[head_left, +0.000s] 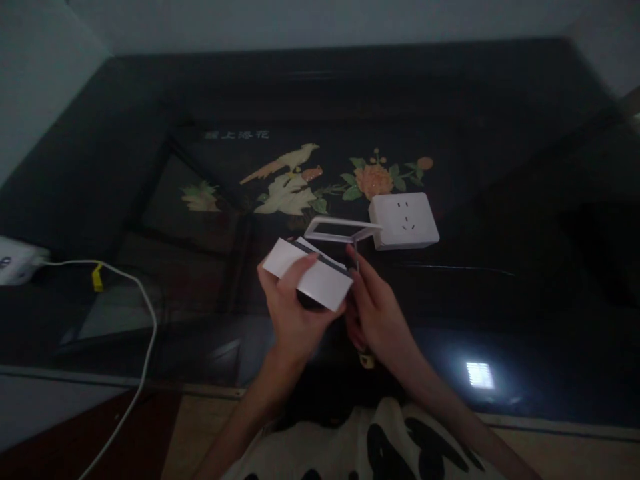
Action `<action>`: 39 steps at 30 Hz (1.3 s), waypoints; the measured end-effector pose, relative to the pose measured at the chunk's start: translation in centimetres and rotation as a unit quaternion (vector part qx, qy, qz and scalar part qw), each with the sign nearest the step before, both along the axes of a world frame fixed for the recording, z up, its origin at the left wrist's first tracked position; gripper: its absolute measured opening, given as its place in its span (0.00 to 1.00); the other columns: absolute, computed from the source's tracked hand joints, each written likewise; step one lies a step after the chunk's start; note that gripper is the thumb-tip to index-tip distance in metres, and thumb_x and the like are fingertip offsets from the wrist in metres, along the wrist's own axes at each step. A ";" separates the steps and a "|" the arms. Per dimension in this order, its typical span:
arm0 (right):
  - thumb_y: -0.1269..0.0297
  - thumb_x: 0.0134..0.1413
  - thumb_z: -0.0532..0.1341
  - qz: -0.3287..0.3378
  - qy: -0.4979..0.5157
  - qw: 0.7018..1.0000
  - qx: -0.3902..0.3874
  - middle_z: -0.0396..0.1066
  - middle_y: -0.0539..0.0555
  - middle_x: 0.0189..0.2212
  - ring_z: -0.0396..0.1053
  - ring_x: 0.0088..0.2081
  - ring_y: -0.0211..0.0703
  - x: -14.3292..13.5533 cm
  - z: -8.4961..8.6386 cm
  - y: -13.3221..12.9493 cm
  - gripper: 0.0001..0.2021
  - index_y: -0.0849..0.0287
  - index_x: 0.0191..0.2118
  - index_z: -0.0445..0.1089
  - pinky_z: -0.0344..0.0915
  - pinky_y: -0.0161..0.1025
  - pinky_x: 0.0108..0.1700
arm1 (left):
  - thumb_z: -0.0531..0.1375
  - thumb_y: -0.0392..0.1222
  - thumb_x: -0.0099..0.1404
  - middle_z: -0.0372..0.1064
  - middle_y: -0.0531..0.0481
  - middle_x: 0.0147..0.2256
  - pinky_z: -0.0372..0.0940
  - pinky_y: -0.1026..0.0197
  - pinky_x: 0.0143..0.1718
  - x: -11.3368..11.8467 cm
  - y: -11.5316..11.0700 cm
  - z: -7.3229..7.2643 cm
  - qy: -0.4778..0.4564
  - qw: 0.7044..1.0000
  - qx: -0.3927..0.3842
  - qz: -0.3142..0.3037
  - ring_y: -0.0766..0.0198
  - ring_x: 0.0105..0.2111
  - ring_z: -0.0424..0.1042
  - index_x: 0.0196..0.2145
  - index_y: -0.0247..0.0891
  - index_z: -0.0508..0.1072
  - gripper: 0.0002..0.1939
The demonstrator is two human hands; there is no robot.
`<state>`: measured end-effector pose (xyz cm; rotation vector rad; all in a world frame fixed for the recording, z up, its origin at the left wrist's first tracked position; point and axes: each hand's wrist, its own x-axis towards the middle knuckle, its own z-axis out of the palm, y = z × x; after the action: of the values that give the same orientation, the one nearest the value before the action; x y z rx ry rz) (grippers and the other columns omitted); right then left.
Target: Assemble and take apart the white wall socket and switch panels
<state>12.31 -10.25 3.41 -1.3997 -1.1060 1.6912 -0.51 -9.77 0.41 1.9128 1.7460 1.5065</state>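
Observation:
A white box-shaped piece (320, 281) is tilted in my left hand (295, 310), whose thumb lies across its face. Beside it, my right hand (373, 300) has its fingers closed at the box's right end, around a thin upright tool whose yellowish end (367, 361) shows below the palm. A white rectangular frame (343, 238) stands out at an angle above both hands, over the thin shaft. Just behind it on the dark table sits a white wall socket (406, 221) with its holes facing up.
The glossy dark table (500, 200) bears a bird and flower picture. At the left edge lies a white device (19, 261) with a white cable (153, 320) running down off the front edge. A yellow tag (97, 277) hangs on the cable.

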 end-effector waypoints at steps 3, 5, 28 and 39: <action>0.56 0.67 0.48 0.034 0.019 0.997 -0.068 0.54 0.40 0.19 0.48 0.11 0.29 -0.1 0.2 -0.6 0.30 0.57 0.71 0.45 0.52 0.27 0.11 | 0.71 0.40 0.51 0.59 0.47 0.50 0.65 0.49 0.52 -0.1 -0.1 -0.1 -0.038 0.998 -0.039 0.019 0.52 0.50 0.67 0.55 0.46 0.63 0.36; 0.55 0.67 0.49 0.047 0.014 0.996 -0.077 0.54 0.40 0.19 0.49 0.11 0.28 0.0 0.0 -1.1 0.30 0.56 0.70 0.46 0.52 0.26 0.10 | 0.71 0.39 0.50 0.59 0.47 0.50 0.65 0.49 0.53 -0.1 -0.2 0.0 -0.067 0.996 -0.060 0.009 0.52 0.51 0.67 0.55 0.46 0.62 0.36; 0.80 0.57 0.52 0.062 -0.511 0.782 0.351 0.74 0.65 0.44 0.73 0.44 0.56 5.2 -4.7 1.0 0.23 0.61 0.55 0.73 0.73 0.56 0.49 | 0.67 0.48 0.58 0.77 0.42 0.49 0.63 0.35 0.58 -1.9 3.7 3.4 -0.679 0.591 -0.361 -0.243 0.41 0.54 0.72 0.63 0.44 0.63 0.37; 0.61 0.69 0.48 -0.009 -0.321 0.912 0.253 0.74 0.55 0.32 0.68 0.23 0.39 6.4 -0.6 0.9 0.20 0.57 0.58 0.70 0.69 0.36 0.24 | 0.74 0.42 0.48 0.71 0.47 0.53 0.68 0.54 0.51 -1.5 2.5 3.0 -0.472 0.781 -0.336 -0.234 0.49 0.51 0.72 0.65 0.50 0.57 0.50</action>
<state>18.73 -9.38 2.84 -1.6283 -1.7251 0.8144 -2.04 -7.31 3.41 0.8397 0.9931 1.0841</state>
